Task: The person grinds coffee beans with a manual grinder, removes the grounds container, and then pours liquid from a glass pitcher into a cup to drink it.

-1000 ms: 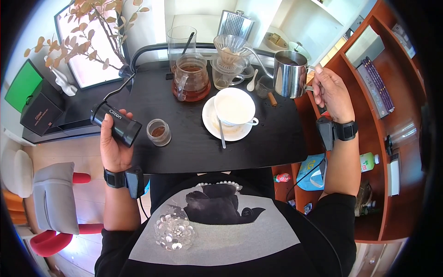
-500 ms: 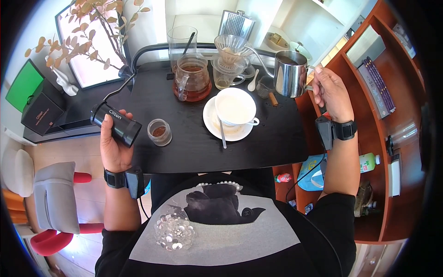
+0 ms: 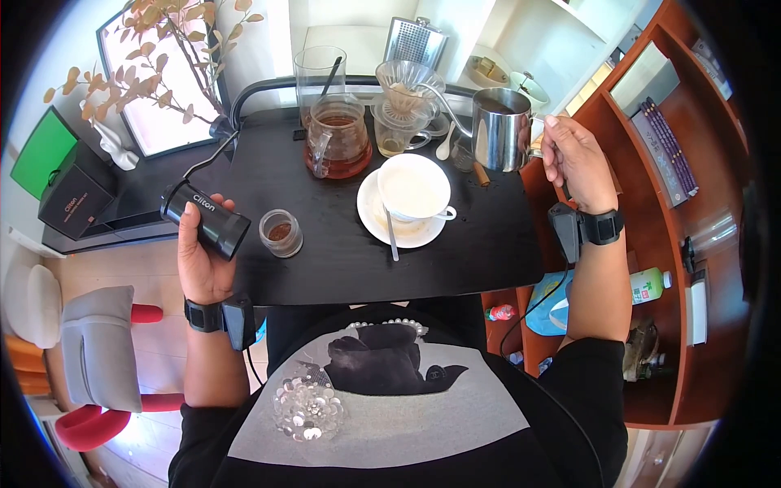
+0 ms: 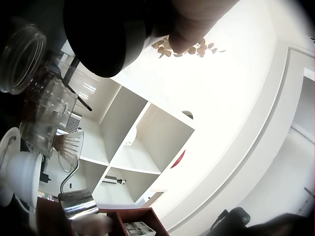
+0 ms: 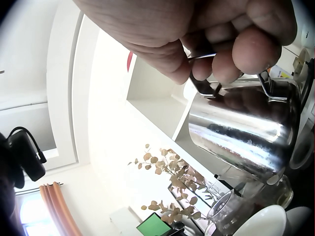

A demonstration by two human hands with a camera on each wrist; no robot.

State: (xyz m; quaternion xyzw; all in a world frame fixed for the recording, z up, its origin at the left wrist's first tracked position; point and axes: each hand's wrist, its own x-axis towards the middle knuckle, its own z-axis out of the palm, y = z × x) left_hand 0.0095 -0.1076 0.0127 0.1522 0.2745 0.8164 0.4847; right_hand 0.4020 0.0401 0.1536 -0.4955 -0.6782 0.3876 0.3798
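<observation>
In the head view my left hand [image 3: 203, 260] grips a black hand grinder [image 3: 207, 220] beside the table's left edge, its crank pointing up and away. My right hand [image 3: 581, 167] holds a steel gooseneck kettle [image 3: 501, 132] by its handle; the right wrist view shows fingers curled round the handle above the kettle body [image 5: 246, 128]. The kettle's spout tip is over the rim of a ribbed glass dripper [image 3: 409, 91], which stands on a glass cup [image 3: 392, 140]. No stream of water can be made out.
On the black table [image 3: 325, 272] stand a small jar of brown grounds [image 3: 281, 233], a glass server with reddish-brown liquid [image 3: 338, 146], a white cup [image 3: 414, 188] on a saucer with a spoon, and a tall glass [image 3: 320, 71]. A red-brown shelf [image 3: 651, 325] borders the right side.
My right hand and the kettle have shifted slightly left, bringing the spout further over the dripper. My left hand and the grinder have barely moved.
</observation>
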